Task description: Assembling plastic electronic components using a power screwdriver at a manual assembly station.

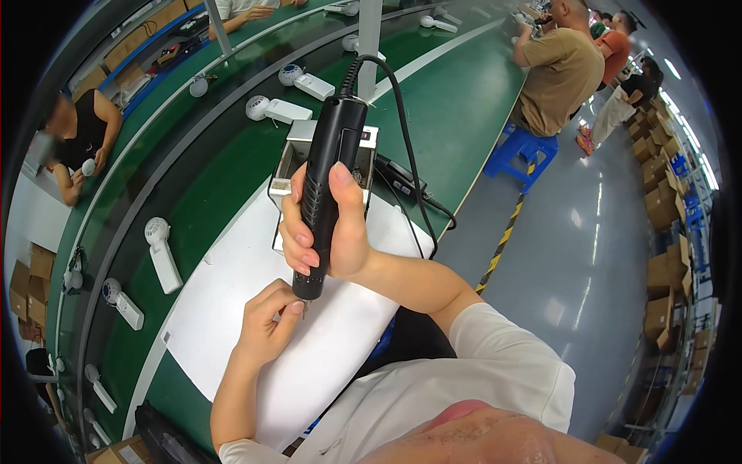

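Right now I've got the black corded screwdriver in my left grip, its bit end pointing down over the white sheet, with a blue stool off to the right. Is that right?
Not quite: the head view shows the black corded screwdriver in your right grip. The bit end does point down over the white sheet, and the blue stool is off to the right.

Cannot tell contents of curled left hand (267, 319), perhaps too small; cannot see metal box (368, 138) whole behind electric screwdriver (319, 203).
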`<action>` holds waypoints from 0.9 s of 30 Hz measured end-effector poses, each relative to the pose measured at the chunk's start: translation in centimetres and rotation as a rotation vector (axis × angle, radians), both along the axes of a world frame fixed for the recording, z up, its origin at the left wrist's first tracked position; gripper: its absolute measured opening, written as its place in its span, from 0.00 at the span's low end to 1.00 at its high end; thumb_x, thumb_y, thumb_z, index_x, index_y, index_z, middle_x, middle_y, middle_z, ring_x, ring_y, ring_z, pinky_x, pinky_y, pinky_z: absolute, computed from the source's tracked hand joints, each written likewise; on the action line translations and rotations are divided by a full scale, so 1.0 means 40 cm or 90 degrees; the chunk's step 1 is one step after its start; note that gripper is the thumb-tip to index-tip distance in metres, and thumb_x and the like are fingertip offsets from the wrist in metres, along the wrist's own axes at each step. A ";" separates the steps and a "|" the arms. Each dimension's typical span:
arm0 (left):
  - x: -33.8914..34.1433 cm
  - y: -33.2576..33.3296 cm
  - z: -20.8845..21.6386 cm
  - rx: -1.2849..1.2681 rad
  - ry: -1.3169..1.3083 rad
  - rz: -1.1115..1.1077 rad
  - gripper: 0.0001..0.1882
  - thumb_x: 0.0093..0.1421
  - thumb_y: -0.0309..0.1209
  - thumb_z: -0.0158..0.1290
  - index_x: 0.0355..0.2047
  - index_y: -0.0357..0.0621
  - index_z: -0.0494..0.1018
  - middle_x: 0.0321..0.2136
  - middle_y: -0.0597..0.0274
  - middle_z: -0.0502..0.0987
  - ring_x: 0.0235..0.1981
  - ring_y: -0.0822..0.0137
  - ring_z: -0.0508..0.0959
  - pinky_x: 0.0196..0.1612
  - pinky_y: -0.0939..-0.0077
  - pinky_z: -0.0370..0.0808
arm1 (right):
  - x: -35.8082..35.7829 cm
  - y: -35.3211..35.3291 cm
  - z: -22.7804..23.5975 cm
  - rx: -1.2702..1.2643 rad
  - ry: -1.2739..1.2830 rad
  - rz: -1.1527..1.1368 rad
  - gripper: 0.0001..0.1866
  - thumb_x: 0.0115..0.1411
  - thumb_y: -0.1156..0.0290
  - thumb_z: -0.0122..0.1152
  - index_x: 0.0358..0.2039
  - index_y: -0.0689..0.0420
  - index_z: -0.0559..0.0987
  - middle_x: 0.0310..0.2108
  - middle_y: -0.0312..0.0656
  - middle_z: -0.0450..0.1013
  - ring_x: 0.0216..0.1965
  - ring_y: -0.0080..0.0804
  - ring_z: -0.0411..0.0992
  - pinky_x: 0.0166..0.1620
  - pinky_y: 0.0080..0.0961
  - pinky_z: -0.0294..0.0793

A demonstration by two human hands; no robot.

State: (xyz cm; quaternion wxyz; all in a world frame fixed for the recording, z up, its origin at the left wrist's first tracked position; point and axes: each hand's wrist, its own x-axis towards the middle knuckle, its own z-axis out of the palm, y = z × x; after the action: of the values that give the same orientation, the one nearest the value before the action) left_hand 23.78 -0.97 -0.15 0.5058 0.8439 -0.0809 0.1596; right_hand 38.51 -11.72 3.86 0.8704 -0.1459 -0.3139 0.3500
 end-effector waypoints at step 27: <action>0.012 -0.001 -0.010 -0.042 -0.002 0.231 0.05 0.55 0.17 0.44 0.27 0.42 0.64 0.23 0.66 0.64 0.24 0.72 0.61 0.30 0.82 0.61 | -0.006 -0.006 0.006 0.015 0.079 0.072 0.28 0.65 0.37 0.36 0.36 0.53 0.65 0.12 0.36 0.59 0.06 0.22 0.54 0.08 0.23 0.56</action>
State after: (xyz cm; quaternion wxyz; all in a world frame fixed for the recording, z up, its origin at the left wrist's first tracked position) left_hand 24.27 -1.01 -0.55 0.4957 0.8276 0.0768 0.2520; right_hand 38.26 -11.96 4.10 0.8689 -0.0957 -0.2709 0.4030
